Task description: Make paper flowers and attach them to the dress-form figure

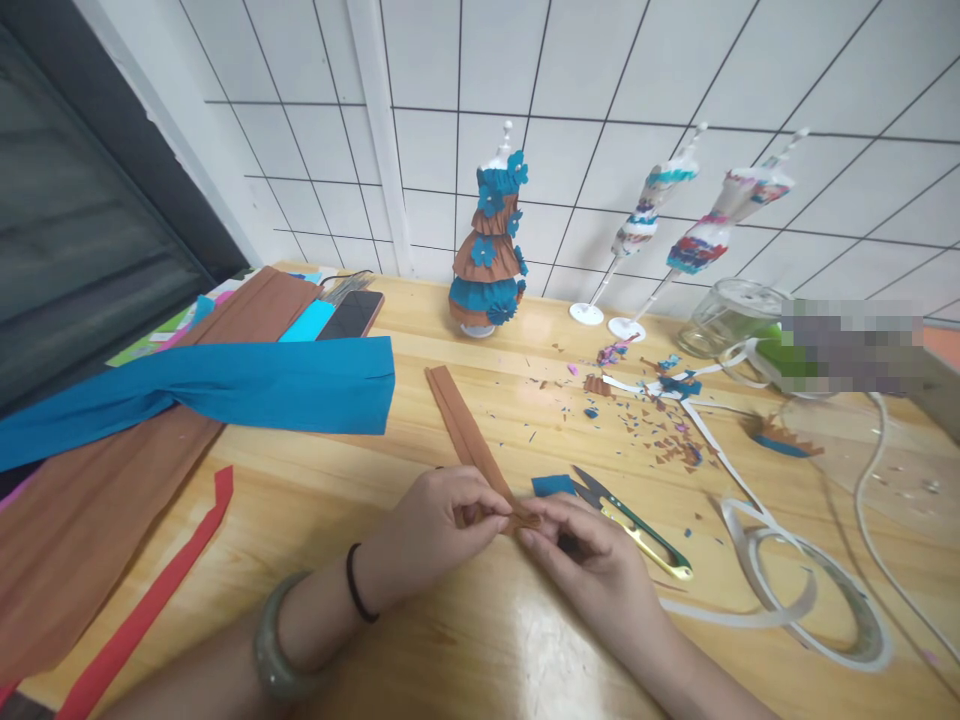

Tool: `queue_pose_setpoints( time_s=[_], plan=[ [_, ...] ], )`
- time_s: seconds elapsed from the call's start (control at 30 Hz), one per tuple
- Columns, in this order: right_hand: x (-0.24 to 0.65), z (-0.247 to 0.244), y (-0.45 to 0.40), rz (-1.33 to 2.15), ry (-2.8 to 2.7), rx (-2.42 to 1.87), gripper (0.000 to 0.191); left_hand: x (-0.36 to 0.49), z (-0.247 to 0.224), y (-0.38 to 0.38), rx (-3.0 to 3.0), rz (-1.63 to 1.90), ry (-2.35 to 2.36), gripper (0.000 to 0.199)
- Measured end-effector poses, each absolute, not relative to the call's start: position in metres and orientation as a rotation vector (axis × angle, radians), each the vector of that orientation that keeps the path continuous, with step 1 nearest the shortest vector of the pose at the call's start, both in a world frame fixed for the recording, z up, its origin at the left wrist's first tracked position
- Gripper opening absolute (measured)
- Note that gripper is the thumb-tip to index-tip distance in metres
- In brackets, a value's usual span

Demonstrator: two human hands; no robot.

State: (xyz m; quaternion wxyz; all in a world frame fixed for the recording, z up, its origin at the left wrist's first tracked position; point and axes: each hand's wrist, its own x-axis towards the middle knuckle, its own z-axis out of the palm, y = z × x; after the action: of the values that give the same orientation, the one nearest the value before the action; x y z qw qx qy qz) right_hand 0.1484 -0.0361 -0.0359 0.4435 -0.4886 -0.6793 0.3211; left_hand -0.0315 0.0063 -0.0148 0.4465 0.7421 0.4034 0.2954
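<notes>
A brown crepe paper strip [466, 425] runs diagonally over the wooden table toward me, its near end pinched in both hands. My left hand [450, 510], with a bangle and a black band at the wrist, holds the strip between thumb and fingertips. Right beside it, my right hand [592, 555] grips the gathered tip, its thumb below and fingers above. Just beyond the right hand lie thread snips [637, 530] with green and yellow handles. A small blue paper piece [553, 485] is by their blades.
A mini dress form [487, 250] in brown and blue ruffles stands at the back, with two other forms [652, 215] to its right. Large blue crepe paper [300, 385] and brown sheets [127, 510] cover the left. Paper scraps, a tape roll [862, 640] and a glass jar [724, 315] occupy the right.
</notes>
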Motion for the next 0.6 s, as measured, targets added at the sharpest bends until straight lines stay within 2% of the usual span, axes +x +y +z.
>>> queue_pose_setpoints(
  time_s=[0.6],
  plan=[
    [0.1493, -0.0271, -0.0356, 0.933, -1.691, -1.197, 0.013, -0.0324, -0.0097, 0.0077, 1.920, 0.732, 0.949, 0.006]
  ],
)
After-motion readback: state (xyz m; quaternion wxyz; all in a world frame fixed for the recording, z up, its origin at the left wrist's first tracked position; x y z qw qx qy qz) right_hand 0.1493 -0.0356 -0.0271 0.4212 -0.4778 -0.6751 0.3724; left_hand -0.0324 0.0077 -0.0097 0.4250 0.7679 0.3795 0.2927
